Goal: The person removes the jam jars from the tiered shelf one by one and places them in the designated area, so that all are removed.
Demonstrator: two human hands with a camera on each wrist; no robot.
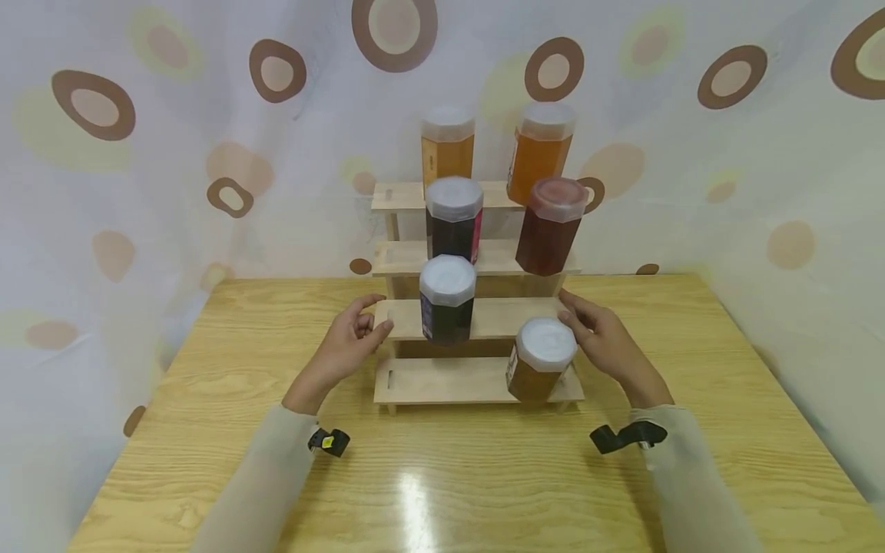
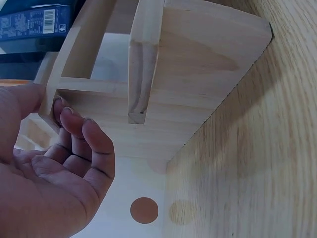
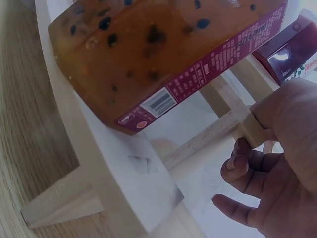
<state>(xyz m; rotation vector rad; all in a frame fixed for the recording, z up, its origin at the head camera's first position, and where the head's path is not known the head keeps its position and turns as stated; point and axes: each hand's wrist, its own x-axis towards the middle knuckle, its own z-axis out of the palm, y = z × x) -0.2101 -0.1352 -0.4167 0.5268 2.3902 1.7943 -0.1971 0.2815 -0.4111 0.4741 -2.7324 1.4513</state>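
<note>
A stepped wooden rack [image 1: 442, 382] stands on the table with lidded jars on its tiers. At its left end, my left hand [image 1: 343, 349] pinches the second shelf from the bottom, thumb on top and curled fingers [image 2: 99, 144] beneath the edge. My right hand [image 1: 611, 353] grips the opposite end of that same shelf between thumb and fingers. Just beside it, an amber jar [image 1: 542, 361] with dark specks sits on the lowest shelf. A dark jar [image 1: 448, 299] stands on the gripped shelf, nearer the left hand.
Higher up are a black jar [image 1: 452, 219], a dark red jar [image 1: 551, 226], a golden jar [image 1: 448, 153] and an orange jar [image 1: 541, 153]. Behind the rack hangs a patterned cloth [image 1: 311, 192]. The wood-grain table [image 1: 484, 476] extends around the rack.
</note>
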